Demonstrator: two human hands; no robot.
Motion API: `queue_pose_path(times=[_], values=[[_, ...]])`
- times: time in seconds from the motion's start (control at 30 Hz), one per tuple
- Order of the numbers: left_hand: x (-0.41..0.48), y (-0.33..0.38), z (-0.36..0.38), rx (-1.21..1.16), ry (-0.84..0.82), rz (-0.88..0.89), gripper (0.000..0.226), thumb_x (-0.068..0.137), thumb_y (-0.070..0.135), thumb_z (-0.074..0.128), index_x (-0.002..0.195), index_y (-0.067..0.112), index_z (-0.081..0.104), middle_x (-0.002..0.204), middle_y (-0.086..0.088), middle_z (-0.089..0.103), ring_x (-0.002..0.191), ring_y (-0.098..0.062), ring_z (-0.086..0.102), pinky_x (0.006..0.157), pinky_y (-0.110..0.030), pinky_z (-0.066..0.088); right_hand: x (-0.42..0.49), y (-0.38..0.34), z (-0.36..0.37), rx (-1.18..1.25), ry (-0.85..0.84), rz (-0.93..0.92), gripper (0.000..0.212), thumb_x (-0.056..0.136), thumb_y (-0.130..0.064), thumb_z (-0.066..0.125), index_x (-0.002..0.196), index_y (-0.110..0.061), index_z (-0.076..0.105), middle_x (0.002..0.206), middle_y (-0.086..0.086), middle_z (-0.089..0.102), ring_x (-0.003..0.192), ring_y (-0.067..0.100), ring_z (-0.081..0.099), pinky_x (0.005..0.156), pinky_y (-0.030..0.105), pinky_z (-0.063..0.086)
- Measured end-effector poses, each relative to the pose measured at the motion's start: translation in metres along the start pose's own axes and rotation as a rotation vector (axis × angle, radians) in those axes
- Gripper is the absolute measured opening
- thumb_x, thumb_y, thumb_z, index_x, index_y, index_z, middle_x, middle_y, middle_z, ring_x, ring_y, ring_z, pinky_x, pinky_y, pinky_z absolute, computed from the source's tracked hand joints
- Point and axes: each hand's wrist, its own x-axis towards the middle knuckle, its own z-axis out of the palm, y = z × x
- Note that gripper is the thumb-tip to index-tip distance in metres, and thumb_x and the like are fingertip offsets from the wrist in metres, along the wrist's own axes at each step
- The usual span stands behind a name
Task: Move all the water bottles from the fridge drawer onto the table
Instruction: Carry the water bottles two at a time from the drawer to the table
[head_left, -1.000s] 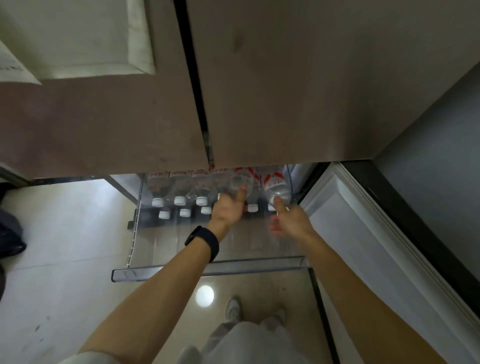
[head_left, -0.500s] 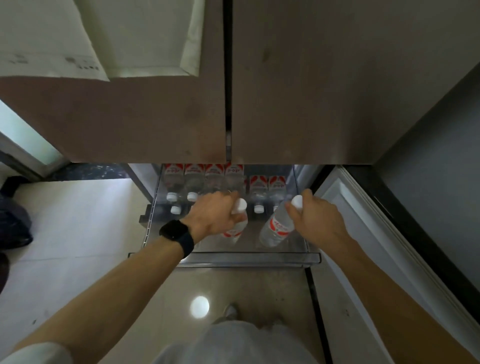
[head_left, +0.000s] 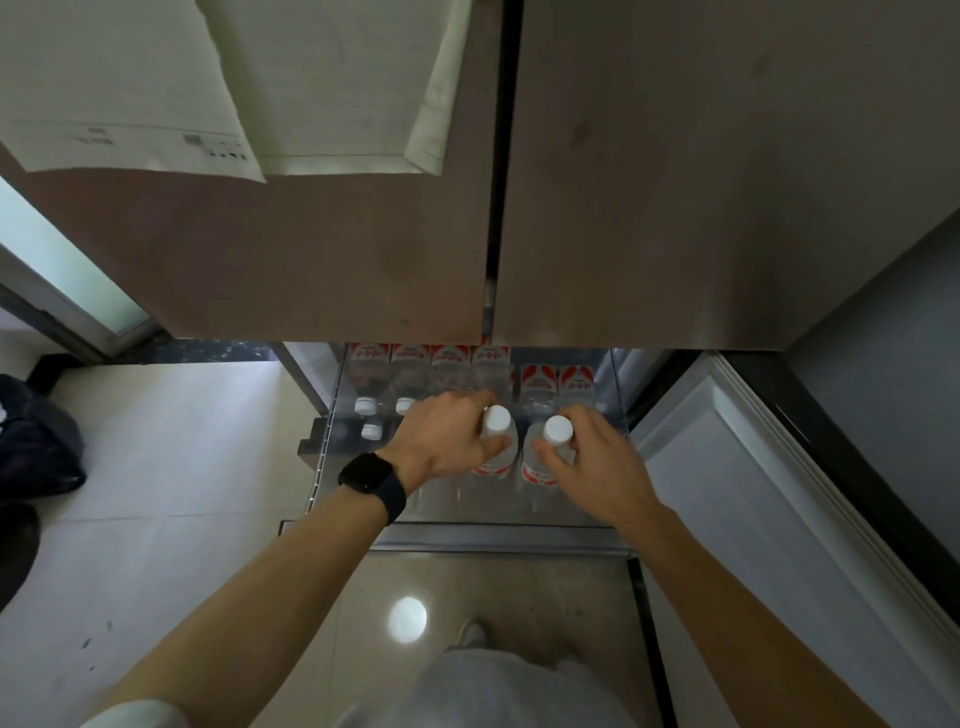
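The clear fridge drawer (head_left: 498, 538) stands pulled out below the closed fridge doors. Several water bottles with white caps and red-and-white labels lie in a row at its back (head_left: 410, 371). My left hand (head_left: 447, 441), with a black watch on the wrist, grips the neck of one upright bottle (head_left: 497, 452) above the drawer. My right hand (head_left: 597, 462) grips a second upright bottle (head_left: 545, 457) just beside it. The two held bottles stand side by side, caps up.
The brown fridge doors (head_left: 675, 182) overhang the drawer, with papers (head_left: 218, 83) stuck on the left one. A white open door panel (head_left: 769, 493) runs along the right. A dark bag (head_left: 36, 441) lies on the tiled floor at left. My feet stand below the drawer front.
Both hands have lifted their bottles from lying in the row to upright above the drawer and drawn them closer together. The view has tilted slightly up.
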Motion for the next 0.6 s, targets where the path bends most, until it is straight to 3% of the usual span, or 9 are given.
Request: queue_pose_path(times=[0.07, 0.17, 0.33, 0.43, 0.5, 0.6], values=[[-0.001, -0.006, 0.004, -0.062, 0.013, -0.010, 0.037, 0.087, 0.054, 0.065, 0.112, 0.028, 0.058, 0.104, 0.006, 0.067, 0.090, -0.017, 0.063, 0.070, -0.034, 0.051, 0.000, 0.001, 0.006, 0.044, 0.035, 0.030, 0.049, 0.086, -0.054, 0.068, 0.121, -0.025, 0.050, 0.124, -0.001, 0.051, 0.109, 0.019, 0.055, 0.087, 0.041, 0.052], [-0.007, -0.016, 0.017, -0.180, 0.033, -0.025, 0.050, 0.082, 0.057, 0.070, 0.123, 0.034, 0.055, 0.119, 0.007, 0.055, 0.104, -0.013, 0.055, 0.081, -0.035, 0.053, -0.001, 0.009, 0.021, 0.153, -0.013, 0.090, 0.072, 0.073, -0.054, 0.080, 0.132, -0.030, 0.047, 0.136, -0.005, 0.045, 0.120, 0.014, 0.046, 0.098, 0.039, 0.046], [-0.012, -0.017, 0.043, -0.375, -0.072, -0.008, 0.082, 0.076, 0.049, 0.081, 0.143, 0.033, 0.037, 0.143, 0.004, 0.043, 0.131, -0.016, 0.042, 0.105, -0.035, 0.044, 0.009, 0.023, 0.057, 0.330, -0.080, 0.181, 0.072, 0.067, -0.046, 0.087, 0.127, -0.042, 0.047, 0.118, -0.023, 0.058, 0.107, -0.007, 0.057, 0.090, 0.022, 0.051], [-0.004, -0.012, 0.057, -0.512, -0.041, -0.061, 0.087, 0.070, 0.050, 0.086, 0.139, 0.040, 0.034, 0.141, 0.008, 0.046, 0.123, -0.013, 0.049, 0.100, -0.037, 0.049, 0.016, 0.026, 0.065, 0.316, -0.020, 0.236, 0.057, 0.073, -0.037, 0.086, 0.120, -0.034, 0.053, 0.098, -0.027, 0.058, 0.092, -0.007, 0.057, 0.088, 0.023, 0.053], [0.003, -0.012, 0.063, -0.543, -0.030, -0.079, 0.079, 0.070, 0.049, 0.086, 0.133, 0.041, 0.039, 0.132, 0.011, 0.052, 0.115, -0.013, 0.055, 0.094, -0.039, 0.053, 0.015, 0.024, 0.059, 0.332, -0.025, 0.226, 0.060, 0.074, -0.032, 0.086, 0.125, -0.030, 0.053, 0.099, -0.024, 0.057, 0.092, -0.002, 0.056, 0.089, 0.024, 0.051], [0.011, -0.016, 0.066, -0.560, -0.043, -0.088, 0.070, 0.074, 0.042, 0.086, 0.129, 0.033, 0.045, 0.124, 0.009, 0.061, 0.109, -0.014, 0.061, 0.091, -0.039, 0.055, 0.012, 0.017, 0.052, 0.314, -0.043, 0.235, 0.061, 0.072, -0.039, 0.083, 0.124, -0.035, 0.052, 0.100, -0.023, 0.061, 0.094, -0.001, 0.061, 0.077, 0.014, 0.047]])
